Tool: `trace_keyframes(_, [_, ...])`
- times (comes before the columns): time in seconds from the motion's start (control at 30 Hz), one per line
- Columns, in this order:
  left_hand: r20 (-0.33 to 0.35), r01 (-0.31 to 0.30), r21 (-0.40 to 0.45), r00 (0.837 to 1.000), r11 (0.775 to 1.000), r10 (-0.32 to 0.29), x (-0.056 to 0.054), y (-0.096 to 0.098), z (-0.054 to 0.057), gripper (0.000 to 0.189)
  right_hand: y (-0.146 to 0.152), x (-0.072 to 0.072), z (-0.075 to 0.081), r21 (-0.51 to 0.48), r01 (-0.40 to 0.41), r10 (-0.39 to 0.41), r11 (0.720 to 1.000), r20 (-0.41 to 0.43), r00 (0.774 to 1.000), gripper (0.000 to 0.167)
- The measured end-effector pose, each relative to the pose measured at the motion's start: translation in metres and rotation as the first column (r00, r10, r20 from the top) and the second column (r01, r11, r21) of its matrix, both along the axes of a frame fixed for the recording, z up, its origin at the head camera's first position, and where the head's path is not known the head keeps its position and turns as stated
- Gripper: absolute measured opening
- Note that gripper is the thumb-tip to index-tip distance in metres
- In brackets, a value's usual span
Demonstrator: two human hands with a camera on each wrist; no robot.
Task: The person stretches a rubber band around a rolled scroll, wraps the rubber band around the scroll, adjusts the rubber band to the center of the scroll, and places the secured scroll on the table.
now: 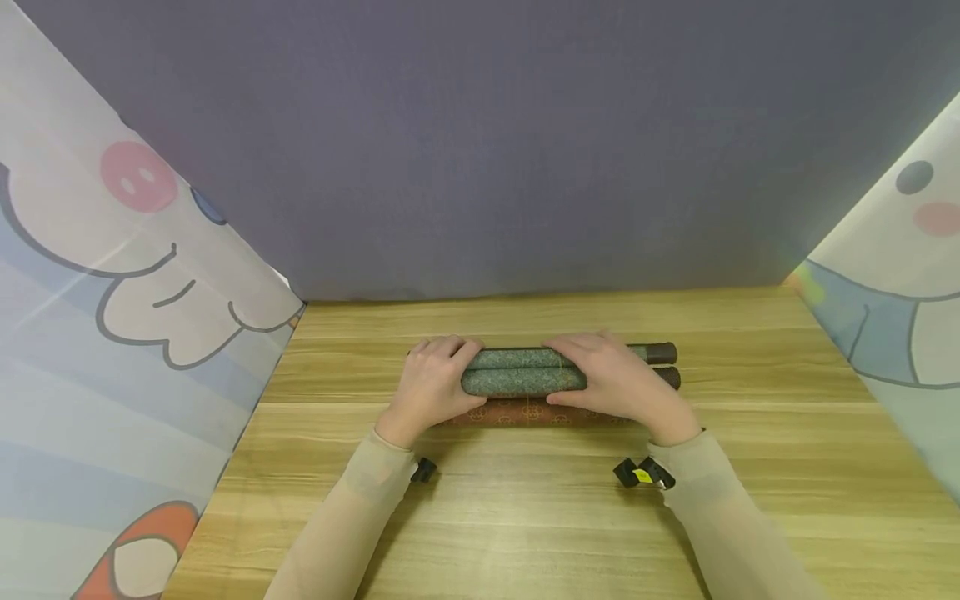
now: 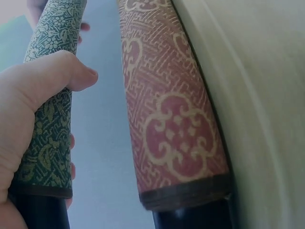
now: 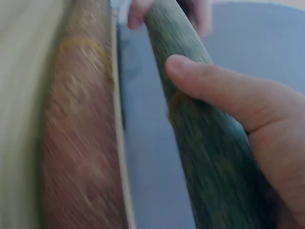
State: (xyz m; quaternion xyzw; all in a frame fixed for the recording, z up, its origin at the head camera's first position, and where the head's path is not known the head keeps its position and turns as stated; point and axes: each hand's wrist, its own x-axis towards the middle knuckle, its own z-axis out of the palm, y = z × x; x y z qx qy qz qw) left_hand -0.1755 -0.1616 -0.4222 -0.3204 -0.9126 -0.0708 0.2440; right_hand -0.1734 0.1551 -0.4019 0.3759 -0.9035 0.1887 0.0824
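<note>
Two green patterned scrolls lie side by side in the head view, a rear one [image 1: 517, 358] and a front one [image 1: 517, 382]. My left hand [image 1: 435, 375] grips green scroll near the left end, its thumb across the front. Toward the other end my right hand [image 1: 611, 375] grips it the same way. Just in front lies a red scroll [image 1: 517, 412] with pale floral motifs, untouched by the thumbs in the wrist views. A gap shows there between it and the held green scroll [image 2: 52, 138]. Whether both green scrolls are gripped I cannot tell.
A wood-grain table [image 1: 525, 533] lies beneath, with a grey panel [image 1: 525, 150] along its back. Cartoon-printed curtains [image 1: 82, 350] hang at both sides. Small black devices [image 1: 645, 473] sit at the wrists. A thin yellowish string [image 3: 175, 106] circles the green scroll.
</note>
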Motion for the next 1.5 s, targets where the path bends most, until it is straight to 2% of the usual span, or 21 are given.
trace_keyframes(0.1, [-0.003, 0.016, 0.002, 1.000, 1.000, -0.016, 0.000, 0.002, -0.003, 0.076, -0.015, 0.002, -0.004, -0.002, -0.039, 0.039, 0.999, -0.049, 0.998, 0.090])
trace_keyframes(0.2, [-0.001, 0.018, 0.005, 1.000, 1.000, -0.018, -0.001, 0.002, -0.006, 0.074, -0.022, 0.003, -0.007, 0.012, -0.035, 0.036, 0.999, -0.064, 0.997, 0.093])
trace_keyframes(0.57, [0.022, 0.005, 0.000, 1.000, 1.000, -0.005, -0.002, 0.003, -0.006, 0.078, -0.013, 0.003, -0.003, 0.031, 0.031, -0.032, 0.999, 0.013, 0.999, 0.106])
trace_keyframes(1.07, [0.046, -0.012, -0.010, 0.999, 1.000, 0.012, -0.003, 0.003, -0.007, 0.083, -0.004, 0.001, -0.001, 0.030, 0.047, -0.049, 0.998, 0.064, 0.997, 0.104])
trace_keyframes(1.5, [0.036, -0.011, 0.000, 0.999, 1.000, 0.011, -0.004, 0.001, -0.009, 0.084, 0.000, -0.002, -0.002, 0.037, 0.052, -0.054, 0.998, 0.059, 0.997, 0.102])
